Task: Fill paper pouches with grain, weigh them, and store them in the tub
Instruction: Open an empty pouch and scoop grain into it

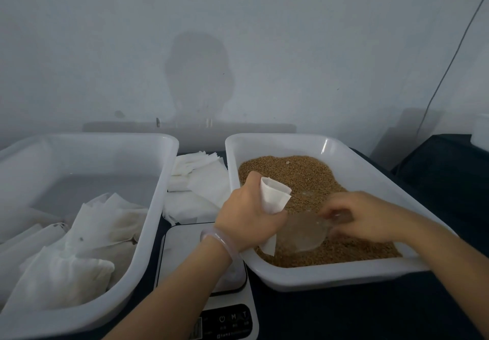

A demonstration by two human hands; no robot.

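Over grain tray [317,276], left hand [246,218] encircles pouch [274,197] (mouth up).

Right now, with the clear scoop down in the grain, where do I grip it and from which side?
Grip the scoop by the handle at its right end, from the right, as the right hand does: its bowl points left toward the pouch in the left hand, so that side is blocked.

On the dark surface [357,318]: white tub [158,202] at left, grain tub [330,277] at right, white scale [185,255] between them at the near edge, loose empty paper pouches [201,181] between them farther back
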